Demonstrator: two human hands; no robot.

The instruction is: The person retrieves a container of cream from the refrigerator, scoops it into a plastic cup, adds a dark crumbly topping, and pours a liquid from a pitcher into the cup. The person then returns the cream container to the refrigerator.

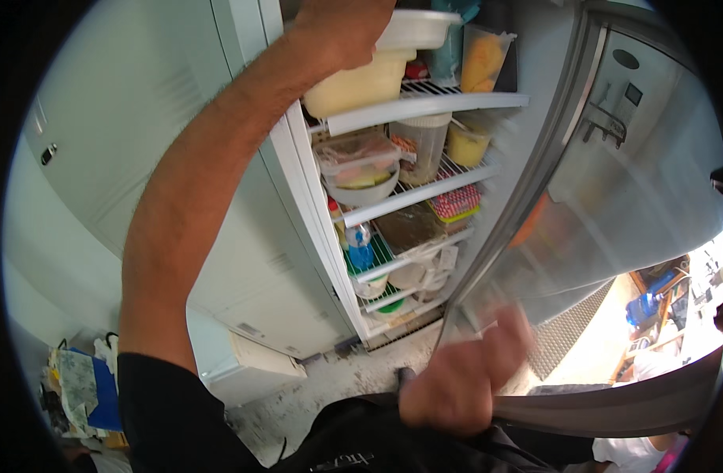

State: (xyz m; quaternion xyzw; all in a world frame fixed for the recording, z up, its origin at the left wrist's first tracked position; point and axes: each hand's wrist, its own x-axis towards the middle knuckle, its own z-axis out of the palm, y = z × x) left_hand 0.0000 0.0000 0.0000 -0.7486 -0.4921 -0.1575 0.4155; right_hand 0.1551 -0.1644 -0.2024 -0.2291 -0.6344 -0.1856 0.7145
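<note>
My left arm reaches up to the top visible shelf of an upright refrigerator. There my left hand (347,33) lies against a cream plastic tub (360,87) and a white basin (418,31) stacked above it. Its fingers are hidden behind the wrist and cut off by the upper edge, so I cannot make out its grip. Low in front of my body, my right hand (464,382) is smeared by motion, near the open glass door (614,205). Nothing distinct shows in it.
A clear container (361,154) sits over a white bowl, beside a tall clear canister (423,146) and a yellow tub (467,146). A blue bottle (360,246) stands lower. Closed pale cabinet doors (140,94) are at left; a ribbed mat (566,339) lies right.
</note>
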